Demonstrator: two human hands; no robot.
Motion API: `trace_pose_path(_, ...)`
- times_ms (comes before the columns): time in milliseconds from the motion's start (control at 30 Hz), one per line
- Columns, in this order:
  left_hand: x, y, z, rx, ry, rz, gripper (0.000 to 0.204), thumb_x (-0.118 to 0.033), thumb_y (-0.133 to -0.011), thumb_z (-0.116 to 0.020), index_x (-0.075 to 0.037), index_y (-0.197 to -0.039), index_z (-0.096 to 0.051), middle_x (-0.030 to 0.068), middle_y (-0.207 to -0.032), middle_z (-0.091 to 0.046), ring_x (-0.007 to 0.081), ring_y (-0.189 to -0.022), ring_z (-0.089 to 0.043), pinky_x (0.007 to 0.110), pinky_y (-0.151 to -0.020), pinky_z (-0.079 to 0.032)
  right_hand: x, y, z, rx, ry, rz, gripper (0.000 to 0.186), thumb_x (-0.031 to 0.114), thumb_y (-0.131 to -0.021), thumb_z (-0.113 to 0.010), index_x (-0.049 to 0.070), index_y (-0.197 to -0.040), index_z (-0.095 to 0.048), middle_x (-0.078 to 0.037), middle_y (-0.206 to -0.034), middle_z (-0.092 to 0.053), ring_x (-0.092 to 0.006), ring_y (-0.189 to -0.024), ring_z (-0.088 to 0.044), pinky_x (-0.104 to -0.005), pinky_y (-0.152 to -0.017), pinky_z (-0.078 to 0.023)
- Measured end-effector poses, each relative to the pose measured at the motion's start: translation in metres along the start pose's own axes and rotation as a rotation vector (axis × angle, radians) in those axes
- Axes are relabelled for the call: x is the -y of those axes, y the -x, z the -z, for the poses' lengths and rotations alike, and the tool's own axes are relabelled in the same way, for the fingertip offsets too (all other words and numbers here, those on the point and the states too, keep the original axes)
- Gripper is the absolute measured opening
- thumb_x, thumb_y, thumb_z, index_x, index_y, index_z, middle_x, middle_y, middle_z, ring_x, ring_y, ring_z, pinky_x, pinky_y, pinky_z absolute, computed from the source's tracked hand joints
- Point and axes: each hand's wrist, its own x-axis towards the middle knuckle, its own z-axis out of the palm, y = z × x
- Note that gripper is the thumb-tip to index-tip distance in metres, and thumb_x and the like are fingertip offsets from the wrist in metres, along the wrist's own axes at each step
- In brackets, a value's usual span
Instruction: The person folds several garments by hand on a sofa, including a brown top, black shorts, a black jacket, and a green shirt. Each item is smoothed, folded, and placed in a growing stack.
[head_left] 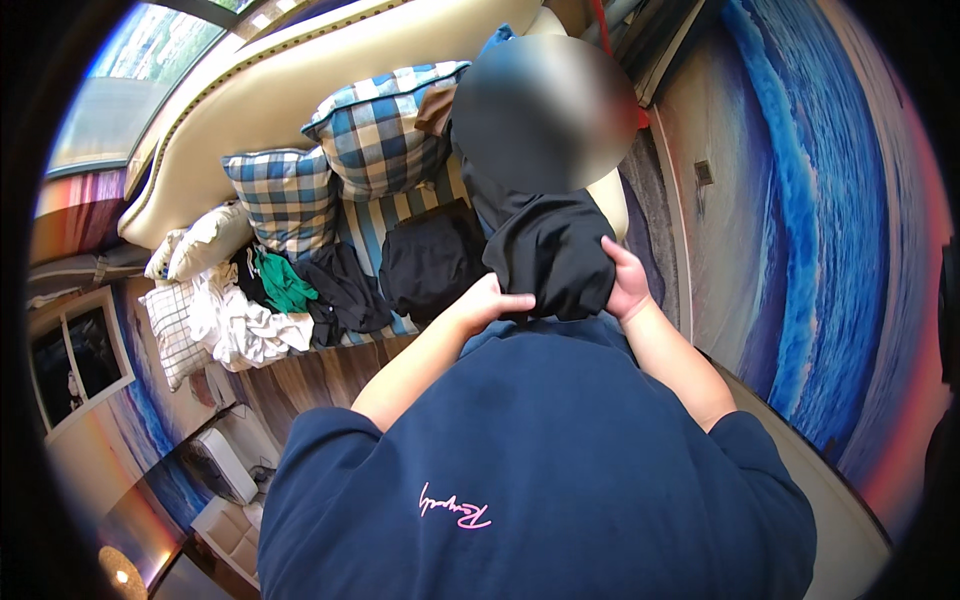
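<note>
A black garment (553, 247) with loose creases is spread between my hands, close in front of my body. My left hand (492, 303) grips its near left edge, thumb lying across the cloth and the other fingers hidden beneath. At its right edge my right hand (626, 283) holds the fabric between thumb and fingers. The garment's far end runs up to a blurred patch that hides what is there. Just left of it, a black folded cloth (433, 262) lies on the striped sofa seat (368, 232).
Crumpled dark clothing (345, 290), a green garment (283, 280) and white clothes (240, 320) lie along the sofa to the left. Checked pillows (385, 130) lean on the cream backrest (240, 105). A wave-patterned wall (800, 220) stands at the right.
</note>
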Motion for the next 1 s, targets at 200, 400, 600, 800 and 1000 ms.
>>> trace_pose_path(200,-0.052,0.003,0.006,0.216,1.07,-0.486,0.061,-0.052,-0.103,-0.037,-0.004,-0.137,-0.054,0.0142,-0.142,-0.054,0.0325,-0.135,-0.047,0.045,-0.117,-0.03,0.02,-0.016,-0.065,0.288,-0.111,0.094,0.053,0.014,-0.095,-0.05,-0.002,-0.144,-0.04,-0.02,-0.147,-0.047,-0.0338,-0.137,-0.045,-0.0458,-0.118,-0.03)
trace_pose_path(400,-0.069,-0.005,0.057,-0.311,1.092,-0.446,0.054,-0.032,-0.098,-0.051,-0.01,-0.146,-0.041,0.0164,-0.13,-0.058,0.0305,-0.115,-0.06,0.044,-0.1,-0.048,0.033,-0.032,-0.102,0.124,0.395,0.098,0.047,0.007,-0.092,-0.054,-0.003,-0.137,-0.047,-0.018,-0.132,-0.06,-0.0312,-0.125,-0.057,-0.0463,-0.109,-0.042)
trace_pose_path(600,-0.077,0.01,0.003,-0.603,-0.275,-0.684,0.094,-0.007,-0.073,-0.075,-0.019,-0.153,-0.028,0.0142,-0.15,-0.036,0.0303,-0.131,-0.045,0.04,-0.095,-0.046,0.018,-0.047,-0.107,0.044,0.515,0.092,0.043,-0.003,-0.087,-0.059,0.0,-0.129,-0.051,-0.013,-0.12,-0.063,-0.0263,-0.108,-0.065,-0.0375,-0.096,-0.053)
trace_pose_path(800,-0.101,0.0,-0.024,-0.246,-0.452,-0.495,0.049,-0.004,-0.082,-0.072,-0.009,-0.129,-0.058,-0.0042,-0.086,-0.056,0.0077,-0.076,-0.051,0.023,-0.077,-0.046,0.004,-0.046,-0.116,0.147,0.518,0.11,0.047,-0.005,-0.083,-0.062,0.001,-0.129,-0.052,-0.011,-0.122,-0.062,-0.0223,-0.112,-0.061,-0.0347,-0.1,-0.048)
trace_pose_path(1000,-0.099,0.0,0.01,-0.158,0.23,-0.482,0.02,-0.005,-0.092,-0.065,-0.002,-0.111,-0.066,0.0033,-0.104,-0.07,0.0114,-0.094,-0.064,0.026,-0.087,-0.05,0.006,-0.032,-0.126,-0.033,0.601,0.143,0.058,-0.004,-0.085,-0.061,0.001,-0.139,-0.04,-0.01,-0.132,-0.056,-0.0234,-0.119,-0.058,-0.0354,-0.103,-0.047)
